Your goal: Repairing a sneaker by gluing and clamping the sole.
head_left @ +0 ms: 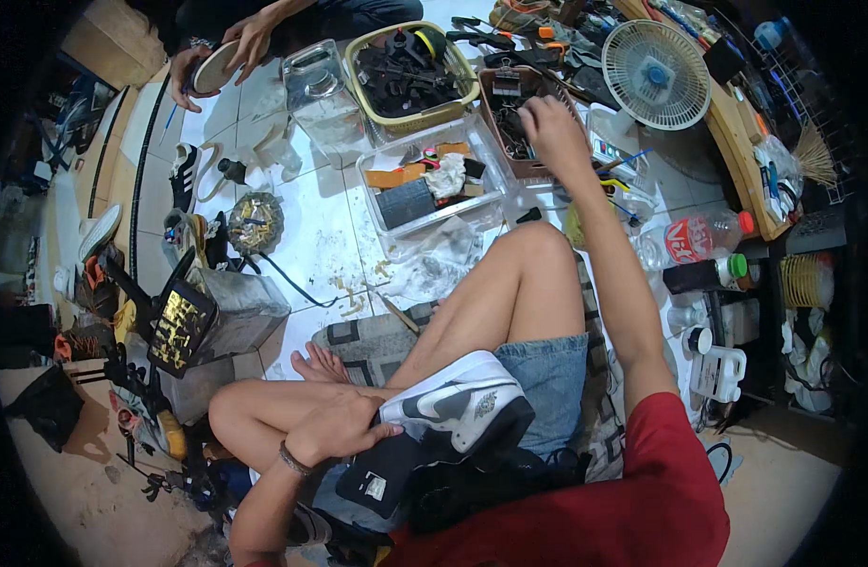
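Note:
A white, grey and black sneaker (453, 397) lies tilted across my lap. My left hand (344, 427) grips it at the toe end, its thumb along the upper and its other fingers partly hidden. A black flap with a pale label hangs beside that hand. My right arm stretches far forward, and my right hand (555, 137) hovers over a brown basket (538, 170) of small dark items. Its fingers are loosely bent and apart, with nothing visible between them. Left of this basket stands a clear plastic tray (382, 222) with a dark block, orange-brown pieces and white crumpled material.
Beyond the tray is a yellow basket (358, 52) of black parts. A white fan (656, 76) and a red-labelled bottle (703, 236) stand at the right. Another person's hands (250, 42) hold a round pale object. A full ashtray (255, 222) sits at the left.

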### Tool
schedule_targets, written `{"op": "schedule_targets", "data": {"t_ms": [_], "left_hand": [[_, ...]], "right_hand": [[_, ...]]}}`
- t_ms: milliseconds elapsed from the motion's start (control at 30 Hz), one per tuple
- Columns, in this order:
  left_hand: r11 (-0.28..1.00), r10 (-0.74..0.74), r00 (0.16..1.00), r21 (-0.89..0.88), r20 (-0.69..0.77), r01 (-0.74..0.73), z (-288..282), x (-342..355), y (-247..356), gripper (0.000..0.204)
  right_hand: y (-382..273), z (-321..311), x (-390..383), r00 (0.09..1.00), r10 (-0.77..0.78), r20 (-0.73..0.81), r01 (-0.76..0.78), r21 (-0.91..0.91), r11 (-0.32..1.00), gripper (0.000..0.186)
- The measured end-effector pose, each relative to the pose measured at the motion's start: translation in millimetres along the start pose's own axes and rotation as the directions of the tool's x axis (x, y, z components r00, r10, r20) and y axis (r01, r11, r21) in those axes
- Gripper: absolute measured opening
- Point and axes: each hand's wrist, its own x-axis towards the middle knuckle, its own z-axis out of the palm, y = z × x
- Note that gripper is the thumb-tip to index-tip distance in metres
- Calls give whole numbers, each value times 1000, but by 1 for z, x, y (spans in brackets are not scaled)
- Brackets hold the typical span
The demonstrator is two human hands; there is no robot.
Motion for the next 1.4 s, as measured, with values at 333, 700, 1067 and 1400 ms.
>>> {"op": "schedule_targets", "data": {"t_ms": [333, 700, 1067, 1400], "left_hand": [[988, -104, 994, -114, 34, 107, -10, 3, 7, 43], [902, 22, 991, -425, -132, -77, -14, 22, -9, 49], [940, -126, 970, -287, 209, 184, -25, 18, -8, 46], [937, -99, 987, -322, 129, 136, -12, 16, -15, 46]], "right_hand": [[-27, 102, 130, 981, -166, 103, 181, -163, 970, 40], [-58, 262, 195, 846, -439, 303, 528, -360, 769, 32], [-18, 239, 236, 917, 304, 258, -294, -78, 953, 38], [35, 149, 252, 956, 118, 268, -54, -235, 971, 38]]}}
